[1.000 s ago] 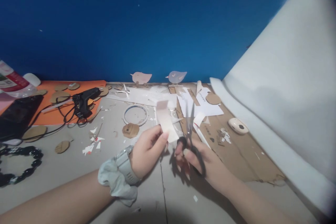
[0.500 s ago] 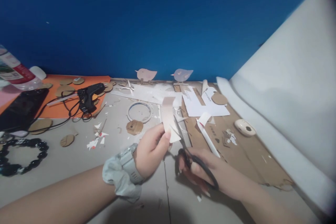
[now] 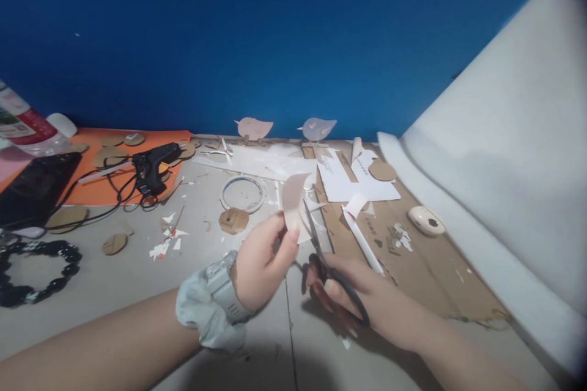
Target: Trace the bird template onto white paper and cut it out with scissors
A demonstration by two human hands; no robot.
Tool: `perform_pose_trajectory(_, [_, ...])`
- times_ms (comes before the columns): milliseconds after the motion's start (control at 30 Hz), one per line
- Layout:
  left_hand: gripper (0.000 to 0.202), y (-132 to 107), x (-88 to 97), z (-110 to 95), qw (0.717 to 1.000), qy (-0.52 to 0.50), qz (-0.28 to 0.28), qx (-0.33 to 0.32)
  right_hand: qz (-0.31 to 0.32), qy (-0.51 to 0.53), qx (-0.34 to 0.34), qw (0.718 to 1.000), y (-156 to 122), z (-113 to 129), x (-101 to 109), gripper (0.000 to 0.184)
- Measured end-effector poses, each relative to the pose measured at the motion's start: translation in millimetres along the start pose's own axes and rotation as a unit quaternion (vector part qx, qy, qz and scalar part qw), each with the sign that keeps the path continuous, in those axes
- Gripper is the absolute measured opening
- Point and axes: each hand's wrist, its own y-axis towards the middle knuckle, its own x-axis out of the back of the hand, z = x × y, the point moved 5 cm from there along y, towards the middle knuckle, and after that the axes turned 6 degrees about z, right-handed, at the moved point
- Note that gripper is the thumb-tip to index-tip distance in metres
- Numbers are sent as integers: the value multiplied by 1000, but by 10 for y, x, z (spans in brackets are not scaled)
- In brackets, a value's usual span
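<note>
Between the thumb and fingers of my left hand (image 3: 266, 263) is a pale pinkish-white paper strip (image 3: 295, 198), its upper end curling to the right. My right hand (image 3: 353, 287) grips black-handled scissors (image 3: 315, 226), the blades pointing up alongside the strip's right edge. From this angle I cannot tell whether the blades touch the paper. The strip's lower end is partly hidden by my left thumb. Behind the hands, a pink paper bird (image 3: 254, 128) and a bluish-grey paper bird (image 3: 318, 128) stand against the blue wall.
To the left lie a black glue gun (image 3: 153, 165) with its cord, a phone (image 3: 41, 186), a bottle (image 3: 27, 125) and a beaded bracelet (image 3: 68, 270). A tape roll (image 3: 223, 195) sits mid-table. On the right, a white pen (image 3: 362, 241) and a cream oval case (image 3: 426, 221) rest on cardboard (image 3: 440, 281).
The strip has turned in my left hand, and its top now bends further right. The scissors have shifted slightly to the left with my right hand.
</note>
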Motion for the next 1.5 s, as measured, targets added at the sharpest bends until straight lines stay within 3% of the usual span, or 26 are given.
perform_pose_trajectory(367, [22,27,-5,15,1000,-9,11,14,-7,8,-5,1000,24,2,-15,37])
perform_pose_trajectory(700, [30,43,-7,119,991,-115,0,71,-24,-21,-8,999,45,-28,-7,36])
perform_pose_trajectory(1500, [32,46,-25,154,992,-97,15,81,-57,57,5,997,72,-15,-16,43])
